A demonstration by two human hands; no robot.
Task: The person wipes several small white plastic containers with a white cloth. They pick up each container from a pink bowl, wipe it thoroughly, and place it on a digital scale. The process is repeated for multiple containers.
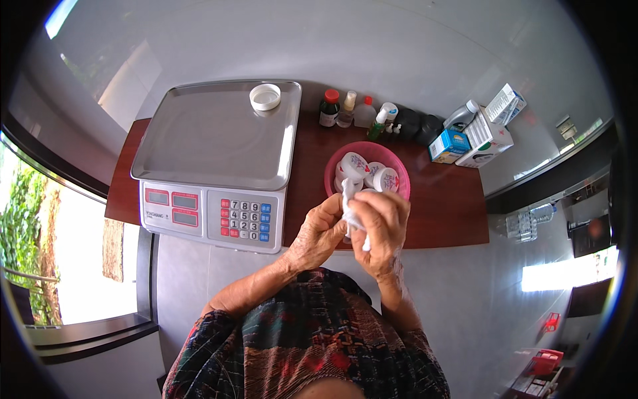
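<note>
Over the table's front edge, my left hand (316,231) and my right hand (383,229) are close together. Both are closed on a crumpled white cloth or tissue (349,211); whether something small is wrapped in it I cannot tell. Just beyond the hands stands a pink basin (399,158) with several round white containers (357,167), printed on top, piled inside. To the left, a white round cap or shallow dish (265,97) lies hollow side up at the far right of the metal pan of an electronic scale (212,133).
Small bottles (329,108) line the back of the brown table (458,199) against the grey wall. Farther right stand a blue carton (449,145), a grey bottle (461,115) and a white box (488,141). The scale's keypad (244,220) faces me. A bright window opening lies left.
</note>
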